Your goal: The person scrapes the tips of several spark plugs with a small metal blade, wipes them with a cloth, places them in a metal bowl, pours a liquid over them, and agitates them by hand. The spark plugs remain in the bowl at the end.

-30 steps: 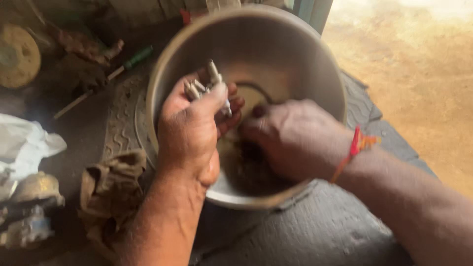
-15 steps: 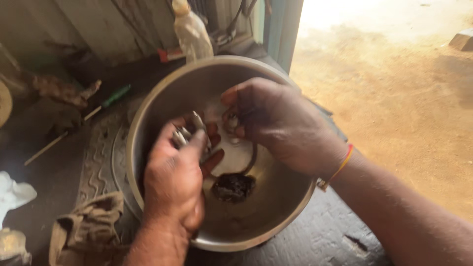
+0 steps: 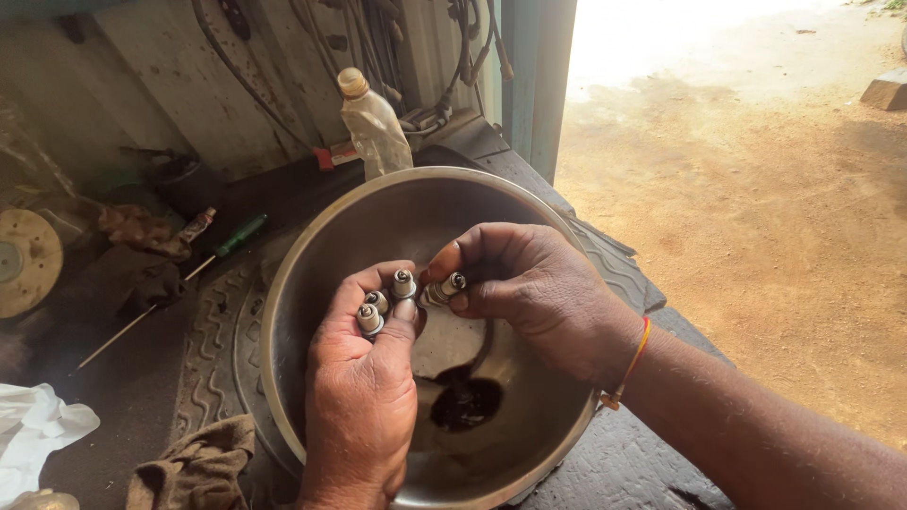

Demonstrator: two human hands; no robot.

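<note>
A wide metal bowl rests on a tyre, with a small pool of dark oily liquid at its bottom. Over the bowl my left hand grips three small spark plugs upright, their tips poking out above the fingers. My right hand holds one more spark plug between thumb and fingers, right beside those in the left hand. An orange thread band circles my right wrist.
A plastic bottle stands behind the bowl. A green-handled screwdriver lies at left near dirty rags; a brown cloth and white cloth lie at lower left. A round disc sits far left. Sandy ground spreads right.
Both hands have risen out of the bowl's bottom. The right hand now holds a spark plug up beside those in the left hand. The view has tilted up.
</note>
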